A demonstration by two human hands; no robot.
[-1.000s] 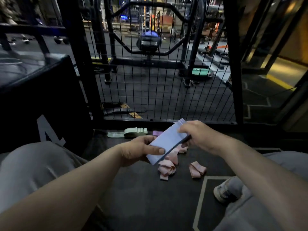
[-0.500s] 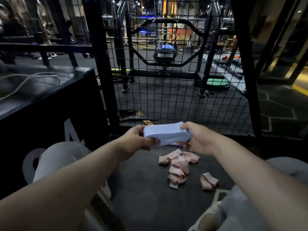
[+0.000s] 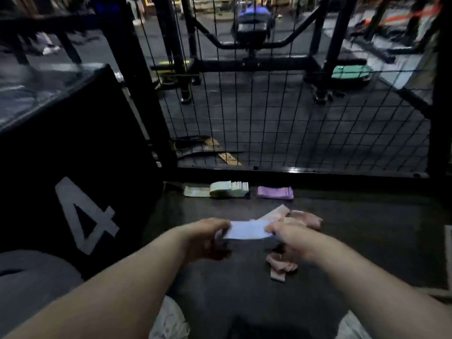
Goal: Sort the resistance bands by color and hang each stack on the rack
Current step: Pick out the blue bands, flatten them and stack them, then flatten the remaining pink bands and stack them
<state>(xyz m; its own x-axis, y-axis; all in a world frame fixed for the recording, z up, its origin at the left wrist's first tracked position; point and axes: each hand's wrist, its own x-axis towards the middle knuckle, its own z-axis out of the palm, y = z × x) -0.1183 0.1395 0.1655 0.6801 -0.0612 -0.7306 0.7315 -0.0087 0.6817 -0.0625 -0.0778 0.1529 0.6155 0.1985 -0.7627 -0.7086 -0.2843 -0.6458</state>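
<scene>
A flat stack of light blue bands [image 3: 247, 230] is held level between both hands, just above the dark floor mat. My left hand [image 3: 208, 238] grips its left end and my right hand [image 3: 288, 238] grips its right end. Loose pink bands [image 3: 303, 217] lie behind the stack, and more pink bands [image 3: 281, 266] lie below my right hand. A green stack [image 3: 228, 189] and a purple stack [image 3: 275, 192] rest on the floor by the foot of the wire mesh rack [image 3: 293, 133]. The frame is blurred.
A black box marked 4 [image 3: 73, 172] stands close on the left. The rack's black upright post [image 3: 144, 94] rises beside it. My grey-clad knee [image 3: 31, 285] is at lower left. Gym machines stand beyond the mesh.
The view has tipped downward and the blue stack has dropped lower toward the floor, still held at both ends. The green and purple stacks have come back into view.
</scene>
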